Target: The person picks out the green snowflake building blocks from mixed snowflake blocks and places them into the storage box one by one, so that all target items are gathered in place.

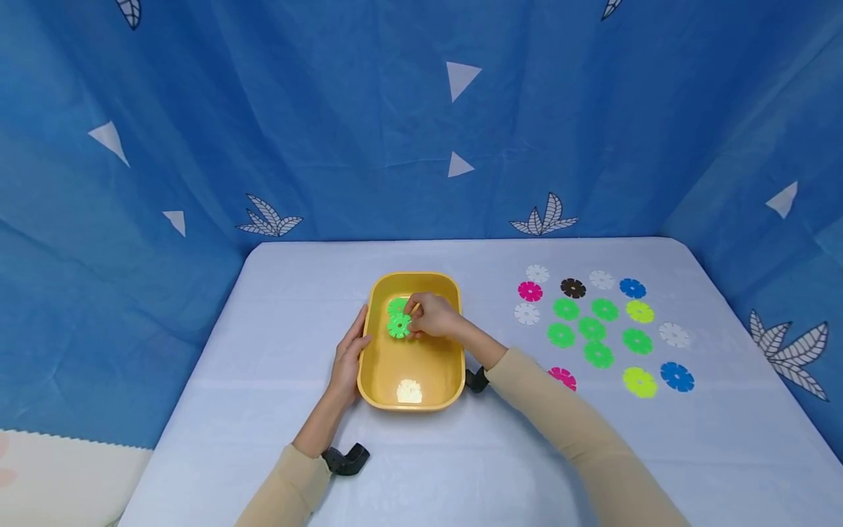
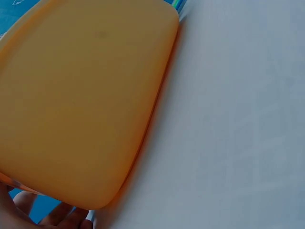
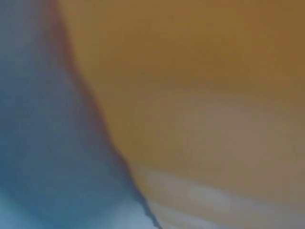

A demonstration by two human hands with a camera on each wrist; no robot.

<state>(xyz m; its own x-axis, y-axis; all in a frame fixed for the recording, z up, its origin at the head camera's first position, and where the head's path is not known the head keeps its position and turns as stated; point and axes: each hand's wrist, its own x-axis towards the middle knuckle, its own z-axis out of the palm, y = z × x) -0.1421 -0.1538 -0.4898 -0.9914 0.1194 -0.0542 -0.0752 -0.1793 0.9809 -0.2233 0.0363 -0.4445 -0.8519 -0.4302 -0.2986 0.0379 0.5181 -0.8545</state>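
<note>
Pinching a green disc (image 1: 396, 329) in right hand (image 1: 433, 315), gripping yellow tray (image 1: 408, 362) with left hand (image 1: 347, 359).
Apparently early on: 3 discs (image 1: 409, 391) in or over tray; many, including 6 green ones (image 1: 591, 329), remaining on bench (image 1: 448, 476).

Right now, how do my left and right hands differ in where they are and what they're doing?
Place: your left hand is at the left side of the yellow tray, while your right hand reaches in over its inside.
Use: your left hand holds the tray by its edge; your right hand holds a green notched disc.
Shared: both hands are bare, below beige sleeves.
</note>
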